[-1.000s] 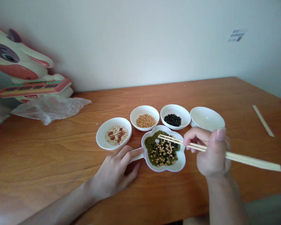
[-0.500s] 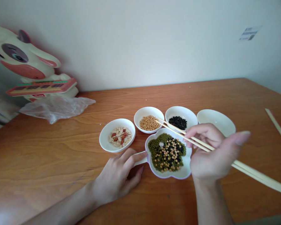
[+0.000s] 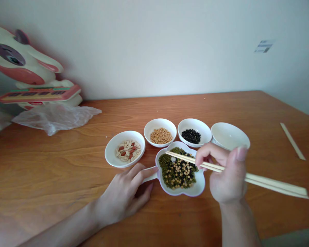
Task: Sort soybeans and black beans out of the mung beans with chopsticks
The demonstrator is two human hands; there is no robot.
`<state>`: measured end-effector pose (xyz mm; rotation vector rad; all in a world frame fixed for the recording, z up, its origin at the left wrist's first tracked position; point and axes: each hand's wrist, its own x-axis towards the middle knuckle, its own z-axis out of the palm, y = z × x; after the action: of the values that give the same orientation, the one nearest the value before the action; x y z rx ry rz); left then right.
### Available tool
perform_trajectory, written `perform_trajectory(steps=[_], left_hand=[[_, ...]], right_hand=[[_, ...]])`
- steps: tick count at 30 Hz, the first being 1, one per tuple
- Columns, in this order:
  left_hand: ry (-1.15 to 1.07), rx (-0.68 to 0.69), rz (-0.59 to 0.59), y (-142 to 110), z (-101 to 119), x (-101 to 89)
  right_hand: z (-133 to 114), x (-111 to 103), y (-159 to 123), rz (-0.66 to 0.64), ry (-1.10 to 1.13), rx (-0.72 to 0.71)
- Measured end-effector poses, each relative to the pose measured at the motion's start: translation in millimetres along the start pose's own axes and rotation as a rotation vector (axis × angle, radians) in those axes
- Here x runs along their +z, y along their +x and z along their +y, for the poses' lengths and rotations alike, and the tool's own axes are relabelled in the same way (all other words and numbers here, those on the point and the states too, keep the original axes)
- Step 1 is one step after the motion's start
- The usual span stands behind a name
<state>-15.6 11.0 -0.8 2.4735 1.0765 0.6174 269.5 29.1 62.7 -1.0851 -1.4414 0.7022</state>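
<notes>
My left hand [image 3: 126,193] grips the short handle [image 3: 149,174] of a white, lilac-rimmed, flower-shaped dish [image 3: 199,187]. Green beans [image 3: 166,165], soybeans and black beans lie mixed in it, along with a small whitish piece. A pair of wooden chopsticks [image 3: 211,166] is held in my right hand [image 3: 228,171], the tips close together above the dish's upper left part. Whether a bean sits between the tips is too small to tell. Just behind the dish stand a bowl of soybeans [image 3: 161,136] and a bowl of black beans [image 3: 191,136].
At the left stands a white bowl [image 3: 110,156] of peanuts and pale seeds; another white bowl [image 3: 230,135] is behind my right hand. A flat wooden stick [image 3: 293,141] lies at the right. A cow-shaped toy keyboard [image 3: 41,94] and a clear plastic bag [image 3: 59,118] occupy the back left.
The chopstick tips have moved from the soybean bowl down over the flower-shaped dish, drawing closer together. My left hand keeps its hold on the handle. The whole view has shifted slightly.
</notes>
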Motion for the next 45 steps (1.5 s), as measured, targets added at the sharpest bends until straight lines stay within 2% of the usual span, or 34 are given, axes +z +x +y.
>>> perform_trajectory(steps=[4,8,19,34,45], left_hand=[[0.002,0.003,-0.003,2.6,-0.3,-0.1],[0.014,-0.001,-0.005,3.7,-0.2,0.1],[0.027,0.003,0.003,3.7,2.0,-1.7],[-0.003,-0.005,-0.010,2.9,2.4,-2.1],[0.023,-0.008,-0.004,4.0,2.8,-2.2]], right_hand=[[7.5,-5.7,-6.3,-0.182,-0.040,0.030],[10.8,-11.5,-8.7,-0.238,-0.042,0.062],[-1.3,-6.6,-2.8,-0.278,-0.111,0.063],[10.7,-3.9,0.7,-0.302,-0.075,0.093],[2.2,-2.5,2.3,-0.270,-0.123,0.075]])
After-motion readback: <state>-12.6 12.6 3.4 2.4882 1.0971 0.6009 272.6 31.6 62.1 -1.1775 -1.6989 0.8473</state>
